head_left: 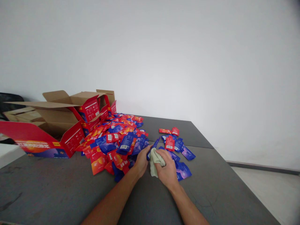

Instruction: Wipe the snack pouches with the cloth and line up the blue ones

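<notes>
Forearms [114,200] angle inward, left grip [142,162] pinching blue pouch [155,143] beside right grip [167,170] clasping cloth [153,158].

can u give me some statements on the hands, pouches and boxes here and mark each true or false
1. The right hand holds a pale cloth. True.
2. The left hand grips a red pouch. False: the left hand holds a blue pouch.
3. The larger pile of pouches lies left of the smaller group on the dark table. True.
4. The smaller group contains only blue pouches. False: it has red ones too.
5. The cardboard boxes stand at the right side of the table, flaps closed. False: the cardboard boxes are at the left, with flaps open.
</notes>
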Motion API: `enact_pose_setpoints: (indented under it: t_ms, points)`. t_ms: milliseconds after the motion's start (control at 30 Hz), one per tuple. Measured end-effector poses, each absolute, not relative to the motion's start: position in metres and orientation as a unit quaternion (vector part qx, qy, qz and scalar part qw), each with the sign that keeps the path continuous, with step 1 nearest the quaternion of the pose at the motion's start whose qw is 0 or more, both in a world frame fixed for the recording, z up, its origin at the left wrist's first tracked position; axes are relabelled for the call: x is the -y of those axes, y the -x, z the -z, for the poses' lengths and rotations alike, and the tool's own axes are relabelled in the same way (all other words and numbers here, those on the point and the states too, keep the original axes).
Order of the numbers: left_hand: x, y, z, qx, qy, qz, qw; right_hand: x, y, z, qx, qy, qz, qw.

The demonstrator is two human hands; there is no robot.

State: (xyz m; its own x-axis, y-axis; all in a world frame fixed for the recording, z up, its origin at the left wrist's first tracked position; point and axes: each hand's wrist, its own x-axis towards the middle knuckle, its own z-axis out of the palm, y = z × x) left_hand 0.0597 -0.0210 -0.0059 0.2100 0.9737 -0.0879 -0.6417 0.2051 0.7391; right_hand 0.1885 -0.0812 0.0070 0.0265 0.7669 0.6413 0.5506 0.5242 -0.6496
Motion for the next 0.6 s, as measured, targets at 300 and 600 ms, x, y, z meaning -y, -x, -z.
enact_pose_setpoints:
  t_ms: [300, 600]
  points:
    - [0.024, -0.060, 0.001, -0.264, -0.254, -0.502, 0.783, 0.076, -0.194, -0.005, 0.688, 0.502, -0.087, 0.517]
    - [0.030, -0.064, 0.001, -0.246, -0.351, -0.477, 0.768, 0.069, -0.208, -0.006, 0.628, 0.545, -0.061, 0.553]
